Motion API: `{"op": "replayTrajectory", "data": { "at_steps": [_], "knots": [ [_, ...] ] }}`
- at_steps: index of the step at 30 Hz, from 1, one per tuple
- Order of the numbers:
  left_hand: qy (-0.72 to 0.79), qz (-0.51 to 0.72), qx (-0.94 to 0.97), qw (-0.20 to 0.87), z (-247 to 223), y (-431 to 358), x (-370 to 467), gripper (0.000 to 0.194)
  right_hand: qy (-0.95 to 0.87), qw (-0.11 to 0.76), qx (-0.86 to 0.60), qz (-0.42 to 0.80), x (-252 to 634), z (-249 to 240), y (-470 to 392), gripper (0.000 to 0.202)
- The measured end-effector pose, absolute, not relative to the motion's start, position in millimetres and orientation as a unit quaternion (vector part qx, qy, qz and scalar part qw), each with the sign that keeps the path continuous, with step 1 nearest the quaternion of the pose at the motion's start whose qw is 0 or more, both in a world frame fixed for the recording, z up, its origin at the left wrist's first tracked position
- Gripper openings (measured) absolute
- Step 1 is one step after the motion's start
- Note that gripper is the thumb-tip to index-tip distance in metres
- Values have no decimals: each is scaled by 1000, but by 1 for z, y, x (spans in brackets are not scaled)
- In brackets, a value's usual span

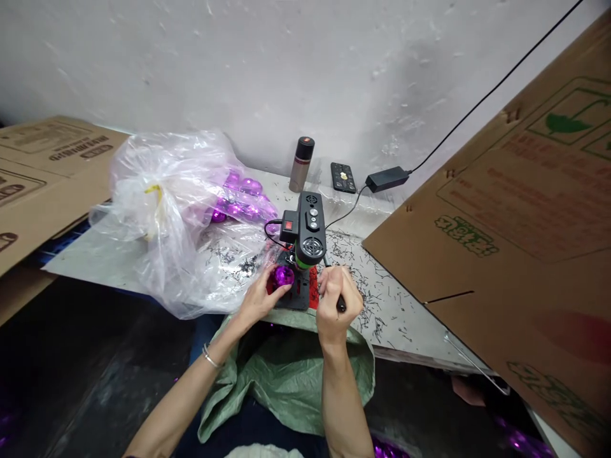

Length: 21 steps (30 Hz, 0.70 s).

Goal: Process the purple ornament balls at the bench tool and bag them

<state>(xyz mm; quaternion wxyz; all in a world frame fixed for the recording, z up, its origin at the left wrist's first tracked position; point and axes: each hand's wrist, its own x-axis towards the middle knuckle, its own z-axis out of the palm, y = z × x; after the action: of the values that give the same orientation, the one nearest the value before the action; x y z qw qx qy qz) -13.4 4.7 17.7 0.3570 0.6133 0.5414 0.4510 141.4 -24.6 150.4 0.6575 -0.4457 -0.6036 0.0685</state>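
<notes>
A black machine (311,232) with round vents and a red switch stands on the table near the front edge. My left hand (261,294) has its thumb and fingers around a shiny purple ball (284,275), at the left of the machine's base. Its bottom lies near the dark base plate. My right hand (338,296) is wrapped round a black-ended lever handle (340,304) at the machine's right side. Several more purple balls (243,194) lie inside a clear plastic bag (176,216) at the left. A green woven sack (296,369) hangs open below the table edge.
A spray can (300,165), a phone (343,177) and a power adapter (387,179) with a cable are along the wall. Cardboard boxes stand left (57,172) and right (515,222). Black scraps litter the tabletop (415,324).
</notes>
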Motion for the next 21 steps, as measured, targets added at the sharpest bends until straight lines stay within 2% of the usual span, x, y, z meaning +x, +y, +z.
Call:
{"op": "replayTrajectory", "data": {
  "at_steps": [3, 9, 15, 21],
  "knots": [
    [531, 417, 685, 274, 13, 8, -8, 59, -608, 662, -432, 74, 142, 145, -26, 37],
    [485, 399, 745, 224, 14, 10, -5, 54, -606, 668, -427, 65, 141, 142, -28, 35],
    [457, 376, 773, 229, 14, 9, -10, 55, -613, 662, -429, 53, 142, 141, -29, 33],
    [506, 374, 745, 221, 11, 19, 1, 56, -622, 654, -428, 53, 143, 142, -31, 33]
  ]
}}
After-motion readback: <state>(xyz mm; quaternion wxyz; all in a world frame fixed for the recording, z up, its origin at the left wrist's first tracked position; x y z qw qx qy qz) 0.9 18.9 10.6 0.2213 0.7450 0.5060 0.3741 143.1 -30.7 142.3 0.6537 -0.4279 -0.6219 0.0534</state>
